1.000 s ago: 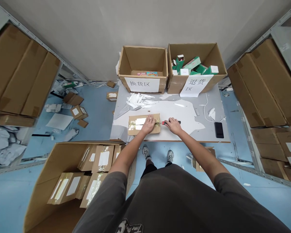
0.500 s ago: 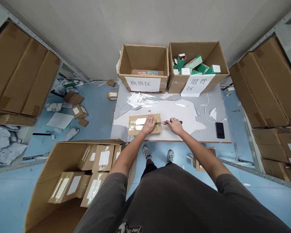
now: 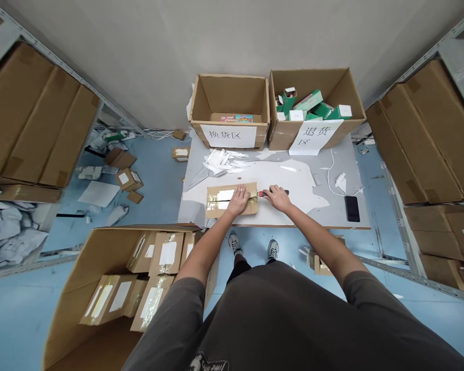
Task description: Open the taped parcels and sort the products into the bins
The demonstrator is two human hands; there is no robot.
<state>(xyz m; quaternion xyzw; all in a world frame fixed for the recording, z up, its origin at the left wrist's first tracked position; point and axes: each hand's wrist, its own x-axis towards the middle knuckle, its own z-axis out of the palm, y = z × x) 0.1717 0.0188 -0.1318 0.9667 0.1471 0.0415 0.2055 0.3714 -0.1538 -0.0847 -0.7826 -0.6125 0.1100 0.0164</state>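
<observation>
At the table's front edge, hands flank the carton's right edge.

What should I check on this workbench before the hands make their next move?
1. Carton steadied: ok. The left hand lies flat on the small carton.
2. Cutter gripped: ok. The right hand holds the red-and-black cutter.
3. Blade out or in: cannot tell; it is too small to see.
4. Left hand out of the cutter's line: not ok, I'd say. It rests across the taped seam, with the cutter pointing roughly towards it.
5. Tape cut right through: cannot tell.
6. Phone out of the way: ok. It lies near the table's right end, apart from both hands.
</observation>
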